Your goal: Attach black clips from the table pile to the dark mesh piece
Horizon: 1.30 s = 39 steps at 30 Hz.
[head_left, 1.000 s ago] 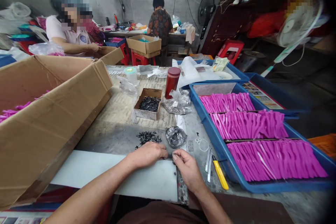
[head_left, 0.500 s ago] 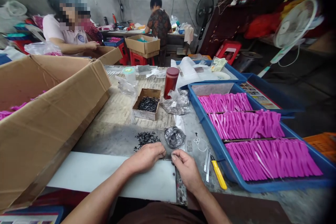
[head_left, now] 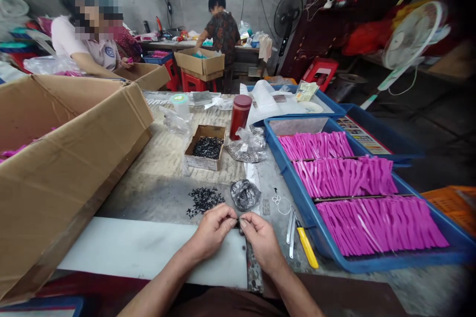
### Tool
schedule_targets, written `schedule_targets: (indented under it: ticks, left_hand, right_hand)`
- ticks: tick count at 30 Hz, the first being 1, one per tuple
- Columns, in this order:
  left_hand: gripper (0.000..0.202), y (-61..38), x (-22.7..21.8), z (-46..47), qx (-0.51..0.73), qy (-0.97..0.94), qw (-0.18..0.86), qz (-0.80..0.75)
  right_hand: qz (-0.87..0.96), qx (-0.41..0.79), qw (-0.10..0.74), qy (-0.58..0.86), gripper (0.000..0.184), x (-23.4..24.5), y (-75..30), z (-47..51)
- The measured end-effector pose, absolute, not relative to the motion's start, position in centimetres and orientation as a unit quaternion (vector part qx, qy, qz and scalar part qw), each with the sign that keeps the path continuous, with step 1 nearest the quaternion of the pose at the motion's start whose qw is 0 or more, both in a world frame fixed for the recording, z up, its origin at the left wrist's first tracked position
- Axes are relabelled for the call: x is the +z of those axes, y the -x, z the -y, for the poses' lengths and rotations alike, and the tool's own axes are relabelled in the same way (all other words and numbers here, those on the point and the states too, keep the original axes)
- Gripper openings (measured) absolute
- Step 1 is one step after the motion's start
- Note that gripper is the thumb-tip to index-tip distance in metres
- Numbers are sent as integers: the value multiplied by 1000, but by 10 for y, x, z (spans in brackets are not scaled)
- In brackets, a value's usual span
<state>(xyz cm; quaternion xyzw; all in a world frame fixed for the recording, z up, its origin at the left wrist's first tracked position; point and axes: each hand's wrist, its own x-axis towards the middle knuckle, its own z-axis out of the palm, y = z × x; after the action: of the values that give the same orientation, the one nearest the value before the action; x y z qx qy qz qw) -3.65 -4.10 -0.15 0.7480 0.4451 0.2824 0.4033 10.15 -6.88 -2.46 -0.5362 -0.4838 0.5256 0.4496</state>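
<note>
My left hand [head_left: 215,228] and my right hand [head_left: 259,238] meet fingertip to fingertip above the near edge of the table. Both are pinched closed on a small black piece [head_left: 238,224], mostly hidden by the fingers, so its kind does not show. Just beyond my left hand lies a loose pile of small black parts [head_left: 204,200]. A crumpled dark plastic bag [head_left: 245,194] sits past my right hand. Under my left forearm is a pale flat sheet [head_left: 148,245].
A small carton of black parts [head_left: 208,151] stands mid-table beside a red canister [head_left: 240,118]. On the right, a blue tray [head_left: 334,252] holds rows of magenta pieces [head_left: 379,225]. A yellow-handled tool [head_left: 308,247] lies nearby. A large cardboard box [head_left: 74,178] flanks the left. Co-workers sit beyond.
My left hand has moved right and its fingertips now meet those of my right hand. The view has shifted slightly. A co-worker at the left has lowered an arm toward a box.
</note>
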Motion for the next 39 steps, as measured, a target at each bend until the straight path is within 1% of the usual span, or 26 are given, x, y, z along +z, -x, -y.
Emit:
schedule_targets:
  ticks: [5,10,16,19,21,24,26,29,31,33,39]
  left_hand:
    - [11,33,-8,43,297,-750,383,-451]
    - [11,32,-10,41,298,-744,389,-454]
    - [12,33,-13,39,293,-744,395,-451]
    - [13,34,-16,39,297,-746,393,-449]
    - [14,35,-17,39,301,-742,394,-452]
    - [13,36,-18,38,310,-735,397,-454]
    - [13,37,-19,38,317,-730,401,-453]
    - [13,37,-21,38,324,-726,406,-452]
    - [13,36,-22,38,325,-725,409,-450]
    - [14,36,-23,39,327,-722,413,-449]
    - [13,36,-24,38,334,-706,421,-462]
  right_hand:
    - [479,525,452,539,15,-26,-102,68]
    - [480,517,446,552,14,-24,-99,67]
    - [514,489,417,569,14,-22,-98,67]
    - [557,438,394,585,15,-18,-106,58]
    - [587,367,378,615,16,-14,-113,46]
    - [661,264,306,632,16,-10,-120,26]
    - [713,214,232,626,17,-10,-121,15]
    - [755,149,98,631,17,-12,-117,8]
    - [764,117,35,633,17,-13,-113,6]
    - [769,104,10,631,16,-13,-111,6]
    - [780,90,1,619,16,-11,-110,8]
